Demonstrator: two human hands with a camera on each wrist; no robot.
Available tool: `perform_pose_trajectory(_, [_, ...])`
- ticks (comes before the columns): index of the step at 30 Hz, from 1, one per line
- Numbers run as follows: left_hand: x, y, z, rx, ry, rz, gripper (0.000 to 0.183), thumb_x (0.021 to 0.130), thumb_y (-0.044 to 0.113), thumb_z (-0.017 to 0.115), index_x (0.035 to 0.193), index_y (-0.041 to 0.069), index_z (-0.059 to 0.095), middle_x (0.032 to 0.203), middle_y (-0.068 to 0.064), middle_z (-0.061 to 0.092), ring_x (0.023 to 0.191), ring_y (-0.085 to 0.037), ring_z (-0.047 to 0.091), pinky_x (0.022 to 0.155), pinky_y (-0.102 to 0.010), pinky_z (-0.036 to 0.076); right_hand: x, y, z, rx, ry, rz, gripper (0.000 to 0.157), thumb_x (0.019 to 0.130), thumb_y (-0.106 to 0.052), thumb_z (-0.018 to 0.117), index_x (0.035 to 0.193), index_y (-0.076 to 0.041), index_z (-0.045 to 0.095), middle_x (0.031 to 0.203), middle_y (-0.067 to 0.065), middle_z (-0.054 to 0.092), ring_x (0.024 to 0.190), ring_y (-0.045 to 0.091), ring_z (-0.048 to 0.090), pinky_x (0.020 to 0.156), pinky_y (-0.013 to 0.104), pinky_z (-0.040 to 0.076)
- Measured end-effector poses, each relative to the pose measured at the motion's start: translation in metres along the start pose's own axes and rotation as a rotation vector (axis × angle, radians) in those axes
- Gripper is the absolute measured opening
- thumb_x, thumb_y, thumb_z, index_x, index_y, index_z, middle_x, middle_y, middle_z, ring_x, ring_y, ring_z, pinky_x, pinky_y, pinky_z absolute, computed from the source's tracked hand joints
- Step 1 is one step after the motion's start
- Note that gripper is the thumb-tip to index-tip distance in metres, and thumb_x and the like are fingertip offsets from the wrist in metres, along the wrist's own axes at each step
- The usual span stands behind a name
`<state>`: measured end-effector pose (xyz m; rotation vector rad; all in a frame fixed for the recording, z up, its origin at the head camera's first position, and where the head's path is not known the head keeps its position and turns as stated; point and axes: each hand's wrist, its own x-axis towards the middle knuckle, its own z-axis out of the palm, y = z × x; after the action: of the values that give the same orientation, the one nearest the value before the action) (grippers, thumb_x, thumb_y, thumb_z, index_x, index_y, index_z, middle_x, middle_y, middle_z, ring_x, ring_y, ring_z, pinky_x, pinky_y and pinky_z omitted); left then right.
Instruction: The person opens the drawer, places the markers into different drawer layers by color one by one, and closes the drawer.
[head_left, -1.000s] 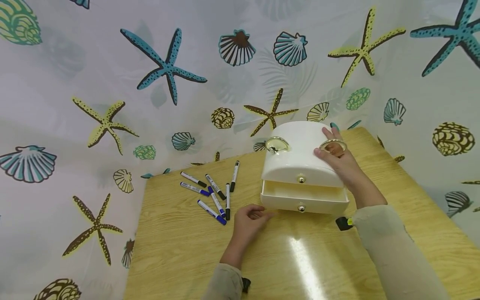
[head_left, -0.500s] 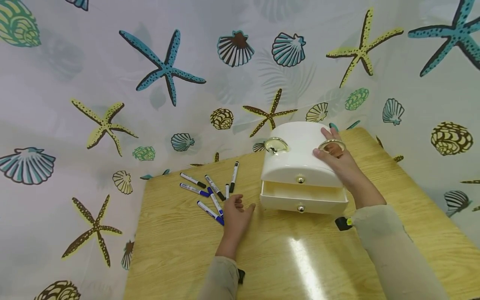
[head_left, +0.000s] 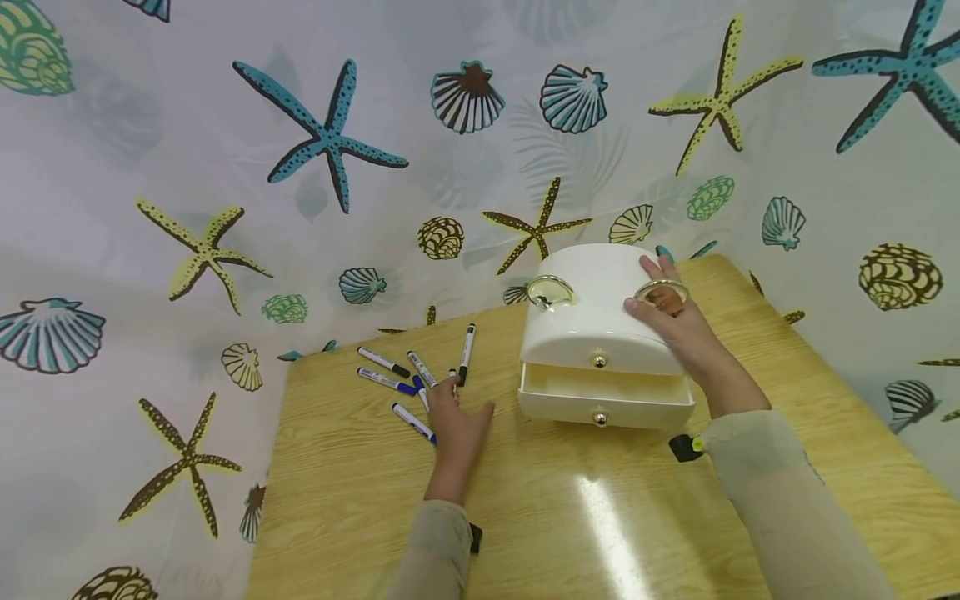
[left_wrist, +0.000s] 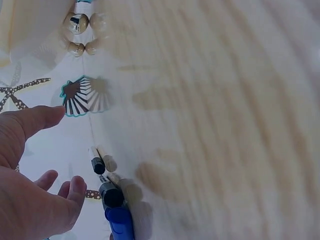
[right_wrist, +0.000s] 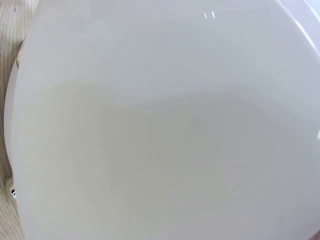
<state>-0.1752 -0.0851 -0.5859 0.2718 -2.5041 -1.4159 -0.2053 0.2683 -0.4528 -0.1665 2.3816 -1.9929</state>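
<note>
Over the right part of a loose group of whiteboard markers [head_left: 411,419], my left hand [head_left: 456,433] reaches with thumb spread wide, its fingers covering part of several pens. The left wrist view shows the thumb and fingers apart, with a blue cap [left_wrist: 120,222] and a black cap [left_wrist: 111,195] just beyond the fingertips. My right hand [head_left: 693,337] rests on the right side of a white chest's rounded top [head_left: 592,287], thumb and fingers spread around a gold ring handle [head_left: 682,288]. Below, the chest's lower drawer [head_left: 562,405] is pulled out, its visible inside bare.
A second gold ring handle [head_left: 551,279] stands on the chest's left side, and gold knobs mark both drawers. The wooden table [head_left: 337,500] meets a shell-and-starfish curtain [head_left: 480,167] at the back. White chest surface [right_wrist: 165,125] fills the right wrist view.
My left hand has moved from beside the drawer leftward and away from me, over the markers, its fingers spreading. My right hand and the chest stay put.
</note>
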Motion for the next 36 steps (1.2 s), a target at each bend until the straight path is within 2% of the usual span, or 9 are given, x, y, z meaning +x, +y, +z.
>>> perform_pose_trajectory(3, [0.002, -0.001, -0.001, 0.013, 0.034, 0.014, 0.074, 0.077, 0.012, 0.094, 0.141, -0.001, 0.059, 0.131, -0.026, 0.054, 0.114, -0.044, 0.059, 0.099, -0.057, 0.053, 0.0, 0.0, 0.0, -0.009, 0.001, 0.005, 0.024, 0.104, -0.036, 0.067, 0.116, -0.016, 0.062, 0.172, -0.033, -0.01, 0.162, 0.009, -0.022, 0.132, 0.061, -0.007])
perform_pose_trajectory(7, [0.004, -0.005, -0.001, 0.023, 0.053, 0.021, 0.071, 0.076, 0.009, 0.093, 0.138, -0.002, 0.06, 0.129, -0.026, 0.055, 0.111, -0.043, 0.06, 0.098, -0.057, 0.055, 0.0, -0.001, 0.0, -0.004, -0.001, -0.005, 0.021, 0.105, -0.035, 0.067, 0.107, -0.016, 0.06, 0.174, -0.03, -0.01, 0.162, 0.01, -0.023, 0.132, 0.062, -0.009])
perform_pose_trajectory(10, [0.006, -0.009, 0.0, -0.01, 0.044, 0.009, 0.067, 0.079, 0.004, 0.09, 0.138, -0.002, 0.061, 0.129, -0.026, 0.054, 0.114, -0.041, 0.06, 0.1, -0.054, 0.057, 0.001, -0.001, -0.001, -0.006, -0.005, -0.017, 0.023, 0.105, -0.033, 0.066, 0.102, -0.012, 0.059, 0.176, -0.025, -0.011, 0.163, 0.013, -0.024, 0.131, 0.064, -0.011])
perform_pose_trajectory(17, [0.009, -0.014, -0.001, -0.011, 0.01, -0.017, 0.06, 0.086, 0.003, 0.084, 0.141, 0.0, 0.06, 0.132, -0.026, 0.053, 0.119, -0.041, 0.058, 0.102, -0.054, 0.055, 0.002, 0.0, -0.001, -0.028, 0.003, -0.016, 0.029, 0.105, -0.033, 0.066, 0.123, -0.011, 0.063, 0.176, -0.024, -0.012, 0.163, 0.013, -0.024, 0.13, 0.064, -0.015])
perform_pose_trajectory(22, [0.009, -0.014, -0.002, 0.025, -0.002, -0.022, 0.057, 0.087, 0.004, 0.083, 0.139, -0.002, 0.061, 0.129, -0.025, 0.055, 0.116, -0.041, 0.059, 0.099, -0.056, 0.054, 0.002, 0.0, -0.001, -0.014, 0.0, -0.015, 0.021, 0.105, -0.033, 0.066, 0.112, -0.014, 0.061, 0.177, -0.021, -0.011, 0.163, 0.014, -0.024, 0.13, 0.064, -0.013])
perform_pose_trajectory(25, [0.01, -0.013, -0.003, 0.051, -0.024, -0.017, 0.056, 0.086, 0.002, 0.081, 0.138, -0.003, 0.061, 0.126, -0.024, 0.056, 0.113, -0.038, 0.059, 0.097, -0.054, 0.055, 0.0, 0.0, -0.001, -0.022, 0.006, -0.009, 0.031, 0.105, -0.034, 0.066, 0.129, -0.015, 0.061, 0.176, -0.023, -0.012, 0.163, 0.014, -0.023, 0.13, 0.064, -0.013])
perform_pose_trajectory(27, [0.012, -0.013, -0.004, 0.066, -0.044, -0.02, 0.054, 0.086, 0.0, 0.08, 0.137, -0.003, 0.061, 0.125, -0.024, 0.057, 0.112, -0.037, 0.059, 0.096, -0.054, 0.056, 0.0, -0.001, -0.001, -0.026, 0.01, -0.002, 0.042, 0.105, -0.035, 0.066, 0.135, -0.008, 0.057, 0.175, -0.026, -0.011, 0.163, 0.012, -0.022, 0.131, 0.063, -0.012])
perform_pose_trajectory(30, [0.013, -0.012, -0.008, 0.079, -0.089, -0.051, 0.052, 0.088, 0.0, 0.078, 0.138, -0.001, 0.062, 0.129, -0.024, 0.056, 0.114, -0.035, 0.059, 0.097, -0.052, 0.056, -0.002, -0.001, 0.0, -0.042, 0.012, 0.011, 0.07, 0.105, -0.038, 0.066, 0.165, -0.02, 0.036, 0.173, -0.03, -0.012, 0.162, 0.011, -0.022, 0.13, 0.064, -0.013])
perform_pose_trajectory(36, [0.016, -0.01, -0.015, 0.09, -0.166, -0.069, 0.047, 0.088, -0.005, 0.071, 0.135, -0.003, 0.063, 0.119, -0.023, 0.061, 0.106, -0.034, 0.06, 0.091, -0.05, 0.056, -0.003, -0.002, 0.001, -0.05, 0.007, 0.015, 0.082, 0.105, -0.039, 0.065, 0.171, -0.031, 0.019, 0.172, -0.032, -0.014, 0.162, 0.012, -0.024, 0.129, 0.066, -0.014])
